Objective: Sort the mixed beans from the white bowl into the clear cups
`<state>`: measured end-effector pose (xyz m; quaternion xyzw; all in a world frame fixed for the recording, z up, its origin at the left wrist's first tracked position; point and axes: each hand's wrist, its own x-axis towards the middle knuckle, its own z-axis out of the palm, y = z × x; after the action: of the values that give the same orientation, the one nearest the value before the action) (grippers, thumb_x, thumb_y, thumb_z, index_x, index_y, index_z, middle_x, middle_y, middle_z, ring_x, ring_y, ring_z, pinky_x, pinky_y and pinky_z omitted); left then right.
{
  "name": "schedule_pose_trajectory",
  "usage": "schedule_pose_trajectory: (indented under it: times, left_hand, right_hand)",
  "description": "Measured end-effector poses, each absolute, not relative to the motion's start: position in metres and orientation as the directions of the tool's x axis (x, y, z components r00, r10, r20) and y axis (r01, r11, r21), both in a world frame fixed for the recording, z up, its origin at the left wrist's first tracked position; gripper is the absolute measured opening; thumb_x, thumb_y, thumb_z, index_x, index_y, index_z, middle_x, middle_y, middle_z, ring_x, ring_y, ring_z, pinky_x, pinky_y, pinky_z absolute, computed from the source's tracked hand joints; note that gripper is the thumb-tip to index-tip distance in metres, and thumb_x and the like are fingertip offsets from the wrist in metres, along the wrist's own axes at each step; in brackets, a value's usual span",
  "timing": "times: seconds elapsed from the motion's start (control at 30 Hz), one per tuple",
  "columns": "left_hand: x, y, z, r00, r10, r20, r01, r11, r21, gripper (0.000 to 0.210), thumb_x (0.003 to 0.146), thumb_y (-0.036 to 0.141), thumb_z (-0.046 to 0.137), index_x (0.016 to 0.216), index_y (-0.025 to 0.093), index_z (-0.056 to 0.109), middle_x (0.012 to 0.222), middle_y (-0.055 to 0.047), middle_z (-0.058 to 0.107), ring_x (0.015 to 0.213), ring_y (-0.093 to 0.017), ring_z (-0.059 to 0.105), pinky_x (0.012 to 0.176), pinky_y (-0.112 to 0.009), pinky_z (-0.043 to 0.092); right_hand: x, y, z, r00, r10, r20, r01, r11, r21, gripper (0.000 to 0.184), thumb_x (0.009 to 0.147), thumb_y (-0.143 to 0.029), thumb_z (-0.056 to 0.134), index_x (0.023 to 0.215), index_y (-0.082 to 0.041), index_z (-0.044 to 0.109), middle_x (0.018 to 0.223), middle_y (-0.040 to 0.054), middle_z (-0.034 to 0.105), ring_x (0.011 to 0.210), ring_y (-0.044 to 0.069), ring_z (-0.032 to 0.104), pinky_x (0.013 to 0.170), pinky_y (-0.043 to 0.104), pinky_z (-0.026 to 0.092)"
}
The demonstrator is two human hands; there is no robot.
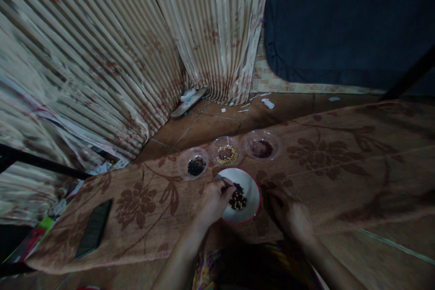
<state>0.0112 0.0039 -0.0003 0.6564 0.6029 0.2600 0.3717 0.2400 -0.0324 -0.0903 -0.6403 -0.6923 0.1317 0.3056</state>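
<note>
A white bowl with a red rim point(253, 212) stands on the cloth in front of me, with mixed dark and yellow beans or seeds point(239, 198) inside. My left hand point(215, 199) reaches over the bowl's left edge, thumb and fingers pinched together beside the seeds; what they hold is too small to name. Just right of the bowl is my right hand point(292, 213), low over the cloth, its fingers lost in shadow. Behind the bowl, three clear plastic bowls form a row: black seeds point(196, 167) at left, yellow seeds point(227, 155) in the middle, dark reddish seeds point(263, 148) at right.
A brown floral cloth point(146, 235) covers the long, narrow surface. On its left end lies a dark phone point(94, 229). Striped curtains point(136, 45) hang beyond, and a dark blue cloth point(350, 22) at the right. Scraps and a white object point(268, 103) lie on the tiled floor.
</note>
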Motion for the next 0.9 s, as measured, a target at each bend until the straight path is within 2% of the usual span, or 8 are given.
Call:
schedule_pose_trajectory:
  times: [0.47, 0.7, 0.9]
  left_hand:
    - [0.011, 0.004, -0.01, 0.138, 0.987, -0.083, 0.558, -0.008, 0.83, 0.014, 0.082, 0.028, 0.058, 0.086, 0.019, 0.068, 0.068, 0.0, 0.068, 0.058, -0.013, 0.063, 0.055, -0.021, 0.046]
    - [0.01, 0.005, -0.012, 0.119, 0.987, -0.109, 0.508, 0.034, 0.861, 0.014, 0.082, 0.028, 0.058, 0.087, 0.018, 0.066, 0.066, 0.001, 0.066, 0.057, -0.013, 0.063, 0.055, -0.02, 0.047]
    - [0.012, 0.006, -0.013, 0.102, 0.986, -0.131, 0.44, 0.073, 0.895, 0.013, 0.081, 0.028, 0.057, 0.085, 0.018, 0.065, 0.072, 0.0, 0.066, 0.058, -0.013, 0.063, 0.056, -0.021, 0.048]
  right_hand:
    - [0.239, -0.033, -0.09, 0.016, 0.975, 0.219, 0.814, 0.115, -0.569, 0.029, 0.091, -0.031, 0.043, 0.101, -0.024, 0.069, 0.101, 0.0031, 0.068, 0.086, 0.018, 0.065, 0.076, 0.029, 0.049]
    - [0.24, -0.033, -0.093, 0.017, 0.979, 0.205, 0.814, 0.105, -0.571, 0.029, 0.092, -0.032, 0.042, 0.103, -0.024, 0.068, 0.104, 0.0028, 0.068, 0.086, 0.018, 0.065, 0.076, 0.029, 0.048]
    - [0.239, -0.032, -0.092, 0.017, 0.973, 0.23, 0.812, 0.121, -0.571, 0.028, 0.092, -0.032, 0.042, 0.101, -0.024, 0.068, 0.1, 0.0028, 0.068, 0.086, 0.018, 0.065, 0.077, 0.029, 0.048]
